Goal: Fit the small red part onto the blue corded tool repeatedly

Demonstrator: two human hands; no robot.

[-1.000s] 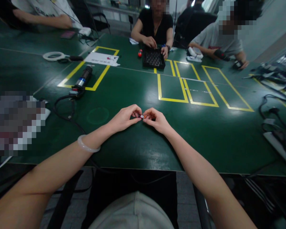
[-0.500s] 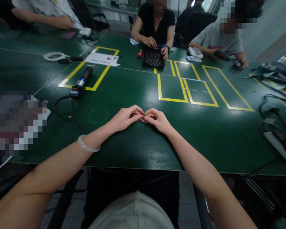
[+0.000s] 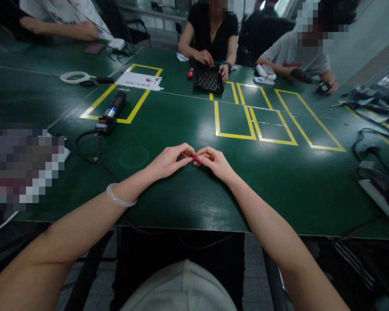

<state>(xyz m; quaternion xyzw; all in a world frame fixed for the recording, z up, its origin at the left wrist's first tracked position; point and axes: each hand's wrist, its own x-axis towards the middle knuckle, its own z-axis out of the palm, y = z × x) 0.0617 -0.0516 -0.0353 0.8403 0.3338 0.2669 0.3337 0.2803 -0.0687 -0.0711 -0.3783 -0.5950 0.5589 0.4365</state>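
Observation:
A tiny red piece (image 3: pixel 195 157) sits between my fingertips, too small for me to tell its kind. My left hand (image 3: pixel 176 159) pinches it from the left, with a pale bangle (image 3: pixel 116 196) around that wrist. From the right, my right hand (image 3: pixel 214 162) closes thumb and fingers on the same piece. Both hands meet just above the green table (image 3: pixel 194 194), and the fingers hide part of the piece.
An electric screwdriver (image 3: pixel 115 106) with a black cable lies at the left. Across the table a person (image 3: pixel 214 34) has both hands at a black compartment tray (image 3: pixel 209 82). A white sheet (image 3: pixel 139 80) lies back left. Cables and a power strip (image 3: pixel 379 198) are at the right.
The red piece has turned slightly between my fingertips and shows more of its red side. My hands and arms stay almost in the same place.

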